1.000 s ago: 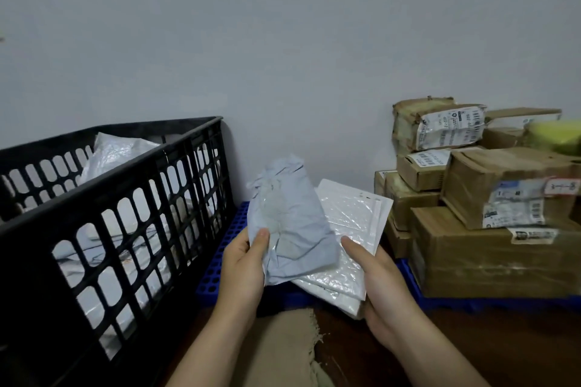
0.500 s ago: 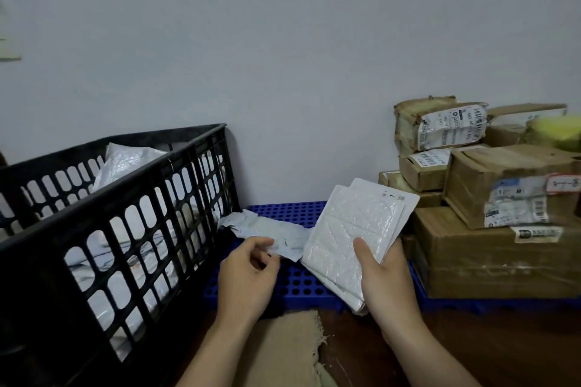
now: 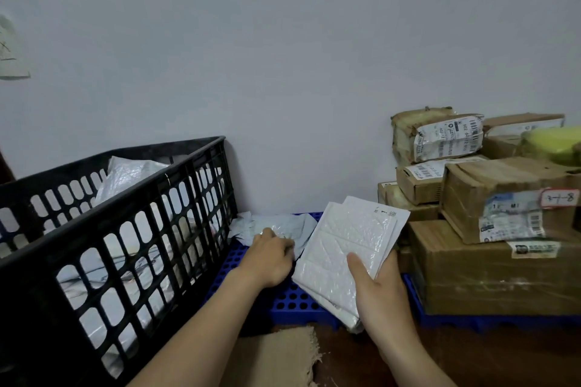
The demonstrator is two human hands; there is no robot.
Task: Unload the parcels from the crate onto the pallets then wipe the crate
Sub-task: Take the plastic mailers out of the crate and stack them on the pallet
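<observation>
The black crate (image 3: 125, 229) stands at left against the wall, and pale plastic parcels (image 3: 132, 173) show over its rim and through its slotted side, so unloading is judged to be only partly done. The blue pallet (image 3: 292, 302) lies just right of the crate on the floor. A soft grey mailer (image 3: 283, 225) rests flat on the pallet's far left corner, close to the crate wall. The left hand (image 3: 270, 258) lies on the near edge of this mailer, knuckles up and fingers bent down onto the plastic. It cannot be told whether it is pinching the mailer or only pressing it flat; the likely purpose is to settle it in the corner and leave room beside it. The right hand (image 3: 377, 286) grips a small stack of white bubble mailers (image 3: 345, 248), thumb across the face and fingers behind. It holds them tilted above the pallet's right part, evidently so they are ready to be set down next. Taped cardboard boxes (image 3: 490, 270) are stacked at right on another blue pallet, touching one another, which leaves the open patch between them and the crate as the only free space. A coarse brown cloth (image 3: 276, 355) lies on the floor, near; it may be meant for wiping the crate.
</observation>
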